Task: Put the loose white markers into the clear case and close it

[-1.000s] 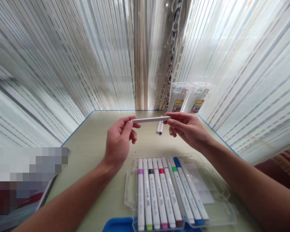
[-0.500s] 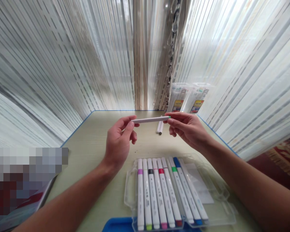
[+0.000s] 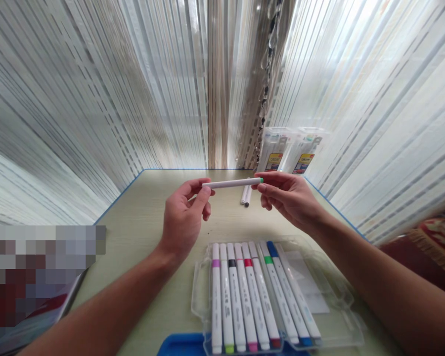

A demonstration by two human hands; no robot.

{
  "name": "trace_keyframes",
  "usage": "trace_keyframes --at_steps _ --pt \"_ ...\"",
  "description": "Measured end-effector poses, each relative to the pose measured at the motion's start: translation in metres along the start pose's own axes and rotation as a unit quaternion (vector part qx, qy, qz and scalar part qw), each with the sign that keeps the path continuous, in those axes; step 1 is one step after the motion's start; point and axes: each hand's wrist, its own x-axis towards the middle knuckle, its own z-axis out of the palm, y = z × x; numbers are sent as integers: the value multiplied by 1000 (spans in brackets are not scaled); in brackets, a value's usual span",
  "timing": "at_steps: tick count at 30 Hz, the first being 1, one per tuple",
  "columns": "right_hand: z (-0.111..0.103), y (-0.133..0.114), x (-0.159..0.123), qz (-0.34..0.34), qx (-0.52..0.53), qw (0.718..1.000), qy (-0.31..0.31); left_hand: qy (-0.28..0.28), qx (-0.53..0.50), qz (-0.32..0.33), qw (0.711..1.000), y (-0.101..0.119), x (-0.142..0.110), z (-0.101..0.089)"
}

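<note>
A white marker (image 3: 232, 183) with a green tip at its right end is held level above the table. My left hand (image 3: 183, 217) pinches its left end between thumb and fingers. At the green end, my right hand (image 3: 285, 198) has its thumb and fingertips closed around the marker. Below the hands lies a clear plastic case (image 3: 200, 287) with several white markers (image 3: 241, 301) side by side, banded in purple, black, red, green and blue. Behind the held marker, two more white markers (image 3: 245, 195) lie on the table.
The pale table (image 3: 133, 232) has a blue edge. Two clear marker packages (image 3: 276, 153) stand at the back right against striped curtains (image 3: 163, 84). A blue object (image 3: 180, 344) shows under the case. Patterned fabric (image 3: 439, 247) is at far right; a blurred-out patch covers the left.
My right hand's fingers have shifted slightly at the green end, so more of it shows. The marker stays between both hands, and the view has moved a little.
</note>
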Motion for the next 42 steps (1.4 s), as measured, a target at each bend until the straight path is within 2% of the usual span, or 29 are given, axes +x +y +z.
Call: trace_keyframes --at_steps 42 --pt "-4 4 1 -20 -6 1000 -11 -26 36 7 999 1 -1 0"
